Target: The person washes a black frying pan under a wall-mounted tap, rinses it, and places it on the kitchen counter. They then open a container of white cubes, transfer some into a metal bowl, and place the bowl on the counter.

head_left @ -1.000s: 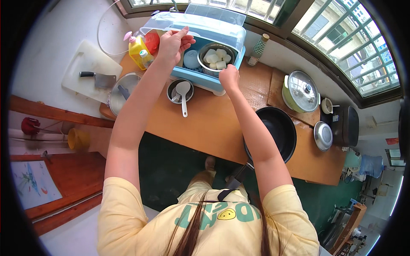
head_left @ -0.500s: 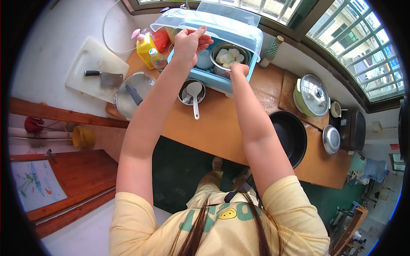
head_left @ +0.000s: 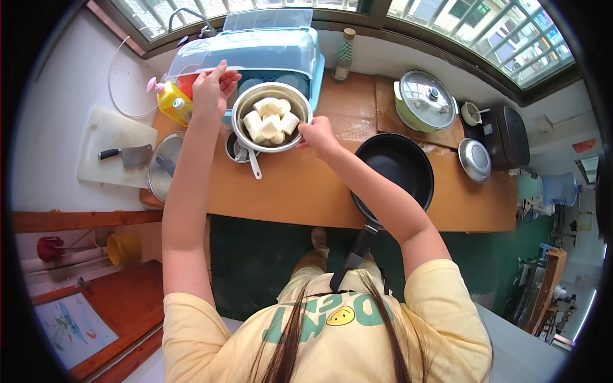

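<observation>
A stainless steel bowl (head_left: 246,142) filled with thick, smooth white chunks (head_left: 270,120) hangs above the counter, in front of the blue dish box (head_left: 316,76). My right hand (head_left: 319,135) grips its right rim. At the box's front left, my left hand (head_left: 216,90) is raised with its fingers partly spread, beside the edge of the clear lid (head_left: 255,51); whether it touches the lid is hard to tell. Below the bowl, a smaller metal bowl (head_left: 231,153) is mostly hidden, with a white ladle handle (head_left: 255,167) sticking out.
A black frying pan (head_left: 393,169) sits on the counter at right, its handle over the front edge. Behind it are a lidded green pot (head_left: 424,96) and a metal lid (head_left: 474,159). At left lie a cleaver (head_left: 134,156) on a white board (head_left: 102,134) and a yellow pump bottle (head_left: 171,101).
The bowl of white chunks has come out of the dish box toward me, held by my right hand. The clear lid sits lower over the box. My view has shifted right.
</observation>
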`<state>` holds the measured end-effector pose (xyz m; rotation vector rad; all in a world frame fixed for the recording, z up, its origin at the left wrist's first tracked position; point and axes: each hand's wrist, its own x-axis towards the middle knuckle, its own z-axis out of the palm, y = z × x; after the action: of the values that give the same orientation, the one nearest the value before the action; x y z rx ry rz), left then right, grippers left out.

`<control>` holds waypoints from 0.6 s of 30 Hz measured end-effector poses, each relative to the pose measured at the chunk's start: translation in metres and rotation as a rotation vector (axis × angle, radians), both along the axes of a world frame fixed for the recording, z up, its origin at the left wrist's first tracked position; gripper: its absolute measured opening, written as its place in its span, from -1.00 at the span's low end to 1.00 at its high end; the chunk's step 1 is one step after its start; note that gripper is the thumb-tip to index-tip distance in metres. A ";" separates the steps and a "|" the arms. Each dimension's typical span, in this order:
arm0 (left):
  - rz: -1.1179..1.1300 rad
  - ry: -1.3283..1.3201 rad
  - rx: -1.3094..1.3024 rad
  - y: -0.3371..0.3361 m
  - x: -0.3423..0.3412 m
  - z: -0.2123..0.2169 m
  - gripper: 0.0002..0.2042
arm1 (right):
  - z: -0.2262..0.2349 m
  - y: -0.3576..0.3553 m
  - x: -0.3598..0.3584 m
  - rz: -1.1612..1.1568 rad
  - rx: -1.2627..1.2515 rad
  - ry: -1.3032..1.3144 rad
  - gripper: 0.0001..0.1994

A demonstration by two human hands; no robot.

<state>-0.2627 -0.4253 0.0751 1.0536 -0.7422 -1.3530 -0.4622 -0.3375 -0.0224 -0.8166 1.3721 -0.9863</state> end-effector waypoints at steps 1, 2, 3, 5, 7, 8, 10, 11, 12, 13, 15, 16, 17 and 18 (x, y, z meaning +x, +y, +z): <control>0.036 -0.030 0.008 0.010 0.003 -0.007 -0.81 | 0.001 0.021 -0.011 0.053 0.034 -0.011 -0.85; 0.059 -0.054 0.017 0.018 -0.001 -0.020 -0.82 | 0.001 0.044 -0.028 0.092 0.070 -0.017 -0.86; 0.074 -0.057 0.048 0.026 -0.005 -0.033 -0.84 | 0.001 0.067 -0.048 0.106 0.100 -0.001 -0.84; 0.107 -0.062 0.110 0.035 -0.006 -0.066 -0.86 | 0.007 0.112 -0.086 0.100 0.134 0.012 -0.82; 0.129 -0.071 0.174 0.033 -0.009 -0.099 -0.87 | 0.012 0.151 -0.126 0.028 0.149 0.051 -0.84; 0.142 -0.084 0.204 0.031 -0.012 -0.112 -0.87 | 0.011 0.169 -0.148 -0.015 0.161 0.086 -0.84; 0.153 -0.085 0.258 0.023 -0.014 -0.137 -0.87 | 0.017 0.204 -0.189 -0.117 0.117 0.109 -0.84; 0.151 -0.073 0.280 0.019 -0.015 -0.146 -0.86 | 0.022 0.219 -0.207 -0.183 0.158 0.113 -0.84; 0.151 -0.061 0.302 0.014 -0.015 -0.153 -0.86 | 0.028 0.233 -0.223 -0.248 0.199 0.117 -0.84; 0.129 -0.057 0.326 0.013 -0.022 -0.156 -0.82 | 0.033 0.248 -0.240 -0.291 0.160 0.104 -0.85; 0.132 -0.029 0.376 0.012 -0.029 -0.165 -0.80 | 0.034 0.272 -0.272 -0.367 0.120 0.097 -0.86; 0.135 -0.019 0.402 0.013 -0.035 -0.167 -0.80 | 0.031 0.283 -0.287 -0.405 0.121 0.103 -0.86; 0.170 -0.020 0.420 0.016 -0.041 -0.169 -0.78 | 0.027 0.292 -0.301 -0.442 0.122 0.109 -0.86; 0.213 -0.069 0.415 0.021 -0.048 -0.172 -0.78 | 0.023 0.299 -0.314 -0.464 0.126 0.117 -0.86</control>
<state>-0.3106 -0.4043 -0.0965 1.4691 -0.3893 -1.3184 -0.7763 -0.0382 0.0009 -0.4732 1.7518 -1.2034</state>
